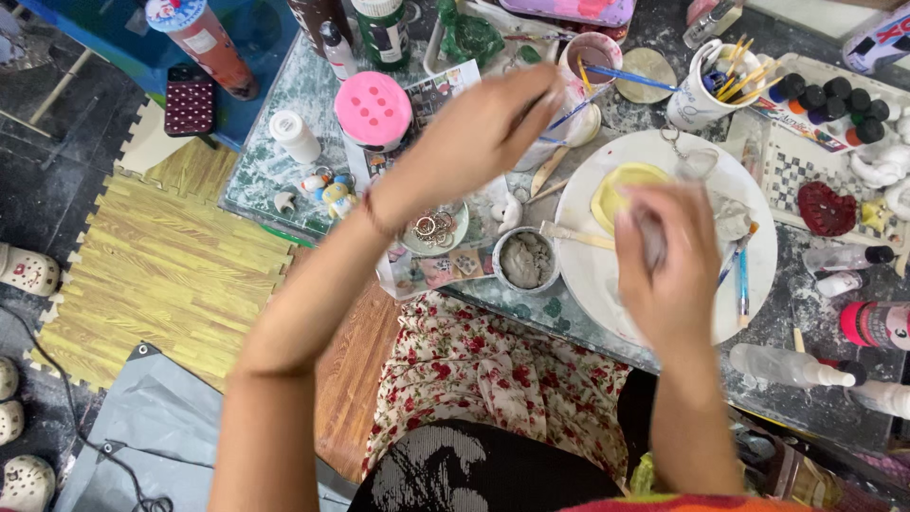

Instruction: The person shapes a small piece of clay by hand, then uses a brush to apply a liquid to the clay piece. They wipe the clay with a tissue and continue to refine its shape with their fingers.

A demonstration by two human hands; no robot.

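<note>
My right hand is closed around a small grey lump, blurred, above the white plate, while my left hand pinches a thin brush near the cup.

Low work table with a mottled, paint-smeared green-grey top. Directly on it: a large white plate, a small round bowl of grey paste, a pink-lidded jar, a small white bottle, a white cup of brushes, a shallow dish of metal rings, and a red heart-shaped piece.
</note>
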